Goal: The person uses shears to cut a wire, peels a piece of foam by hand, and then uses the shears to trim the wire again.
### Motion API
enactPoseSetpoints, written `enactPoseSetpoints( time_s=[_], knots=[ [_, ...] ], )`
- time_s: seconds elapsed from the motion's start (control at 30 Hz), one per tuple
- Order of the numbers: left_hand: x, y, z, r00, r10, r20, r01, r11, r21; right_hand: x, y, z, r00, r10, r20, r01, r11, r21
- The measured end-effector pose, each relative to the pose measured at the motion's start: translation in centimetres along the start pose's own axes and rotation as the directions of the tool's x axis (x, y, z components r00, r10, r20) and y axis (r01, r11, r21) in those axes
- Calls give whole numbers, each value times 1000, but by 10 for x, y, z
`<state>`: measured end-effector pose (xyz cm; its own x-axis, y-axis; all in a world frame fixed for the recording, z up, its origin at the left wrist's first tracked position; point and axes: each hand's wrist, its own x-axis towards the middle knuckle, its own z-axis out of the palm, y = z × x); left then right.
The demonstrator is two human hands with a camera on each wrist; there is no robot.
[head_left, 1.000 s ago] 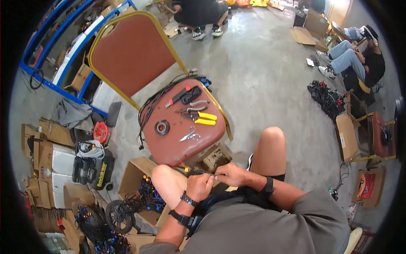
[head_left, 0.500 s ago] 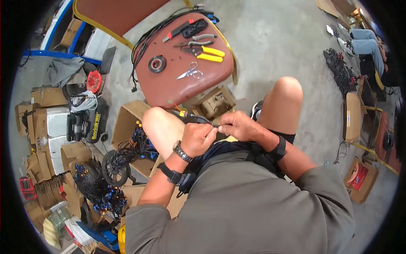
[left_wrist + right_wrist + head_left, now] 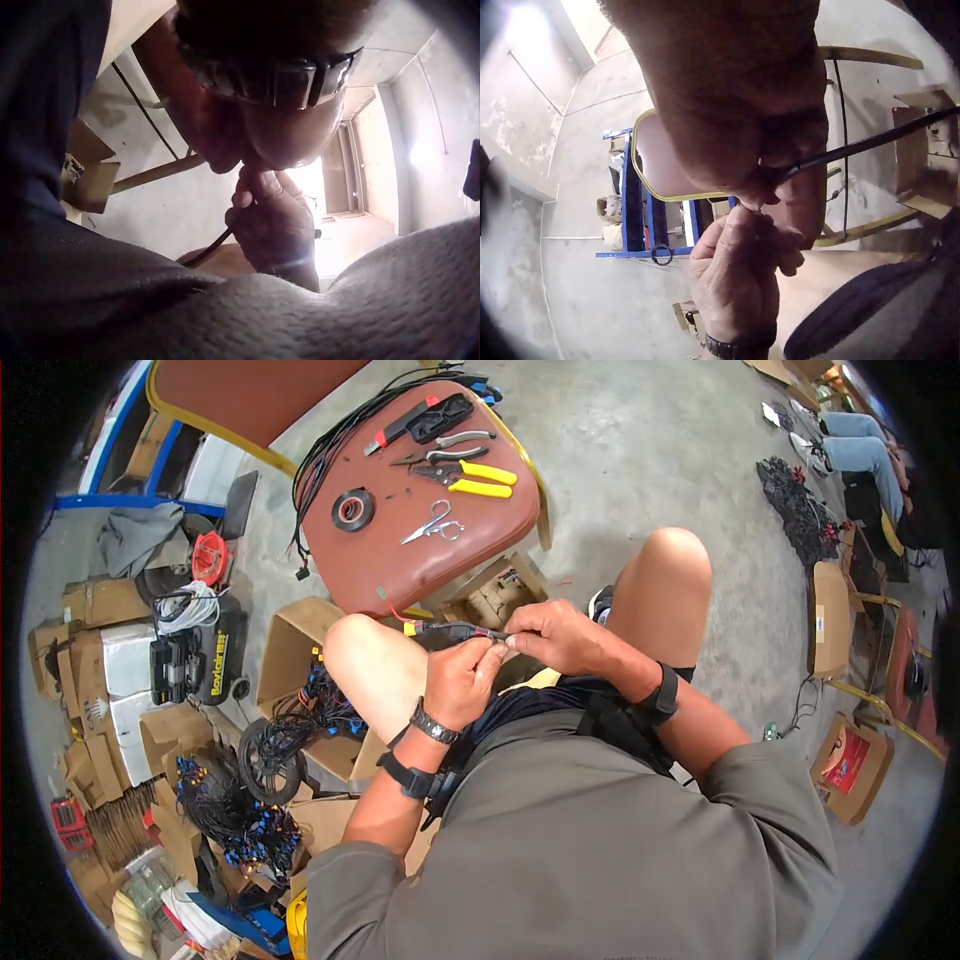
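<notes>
In the head view, my left hand (image 3: 462, 682) and right hand (image 3: 555, 638) meet fingertip to fingertip above my lap. Both pinch a thin black cable (image 3: 448, 631); their fingers hide the gripped spot. A yellow connector (image 3: 411, 628) with a red wire shows at the cable's far end, near my left knee. From the right wrist, the cable (image 3: 870, 142) runs out past the fingers of my right hand (image 3: 742, 97), and my left hand (image 3: 739, 277) pinches from below. The left wrist view shows the cable (image 3: 210, 250) trailing from my right hand (image 3: 276, 225).
On the red chair (image 3: 390, 565) lie black tape (image 3: 352, 510), scissors (image 3: 435, 523), yellow-handled wire strippers (image 3: 480, 484), grey-handled pliers (image 3: 455, 448) and bundled cables (image 3: 325, 450). An open box (image 3: 285, 650) of wiring stands left of my knee. Another person (image 3: 865, 450) sits at far right.
The head view has tilted down, so the chair sits higher in it. Both hands stay together at the cable, and more of the cable shows beyond my left fingers.
</notes>
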<state>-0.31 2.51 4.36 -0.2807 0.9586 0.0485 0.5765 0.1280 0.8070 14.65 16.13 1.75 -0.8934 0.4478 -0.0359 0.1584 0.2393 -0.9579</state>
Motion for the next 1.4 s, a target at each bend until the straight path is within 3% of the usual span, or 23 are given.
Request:
enactPoseSetpoints(
  time_s=[0.1, 0.2, 0.27, 0.37, 0.4, 0.43, 0.5, 0.53, 0.6, 0.67, 0.77, 0.93, 1.03, 1.13, 1.17, 1.27, 1.33, 1.4],
  knots=[
    [-1, 3, -14, 989, 129, 68, -134, 989, 62, 1, 2, -6, 998, -61, 15, 63, 992, -107],
    [8, 27, -33, 968, 231, -100, -208, 957, 202, 6, 5, -12, 992, -110, 67, 122, 965, -234],
    [16, 33, -40, 955, 283, -84, -246, 921, 301, 5, -1, -13, 982, -157, 107, 182, 936, -300],
    [8, 18, -34, 983, -12, 185, -36, 966, 255, 7, -8, -10, 963, -166, 212, 241, 885, -399],
    [6, 20, -34, 914, -236, 329, 188, 967, 171, 9, -4, -7, 955, -184, 234, 271, 865, -422],
    [4, 11, -30, 868, -305, 393, 312, 949, 48, 9, -4, -6, 962, -202, 184, 262, 872, -413],
    [0, -12, -18, 746, -395, 536, 552, 817, -167, 8, -7, -7, 969, -234, 82, 247, 884, -396],
    [-2, -16, -14, 729, -378, 571, 628, 701, -337, 7, -12, -10, 973, -231, 20, 220, 894, -390],
    [-4, -13, -13, 717, -444, 536, 674, 639, -372, -1, -23, -13, 971, -218, -97, 168, 914, -369],
    [-3, -5, -18, 684, -494, 537, 716, 595, -364, -11, -16, -9, 988, -153, 9, 145, 913, -382],
    [-6, -9, -14, 742, -378, 553, 652, 599, -466, -18, -14, -6, 994, -74, 75, 97, 915, -391],
    [-9, 0, -9, 807, -309, 503, 526, 763, -375, -16, -8, 4, 994, -1, 113, 47, 914, -403],
    [-9, 2, -9, 832, -294, 470, 468, 827, -310, -17, -3, 15, 995, 2, 99, 30, 948, -317],
    [-5, 7, -10, 861, -233, 451, 361, 906, -220, -17, -8, 10, 995, -35, 90, 46, 990, -133],
    [-6, 8, -11, 869, -207, 450, 315, 932, -180, -17, -7, 10, 995, -37, 88, 53, 982, -180],
    [-5, 6, -11, 825, -271, 496, 356, 931, -82, -16, -2, 12, 994, -79, 82, 101, 944, -315],
    [-3, 9, -12, 816, -272, 510, 382, 916, -123, -15, -1, 14, 983, -148, 108, 179, 902, -392],
    [-3, 8, -14, 799, -259, 543, 417, 889, -191, -16, -1, 12, 960, -259, 106, 280, 899, -338]
  ],
)
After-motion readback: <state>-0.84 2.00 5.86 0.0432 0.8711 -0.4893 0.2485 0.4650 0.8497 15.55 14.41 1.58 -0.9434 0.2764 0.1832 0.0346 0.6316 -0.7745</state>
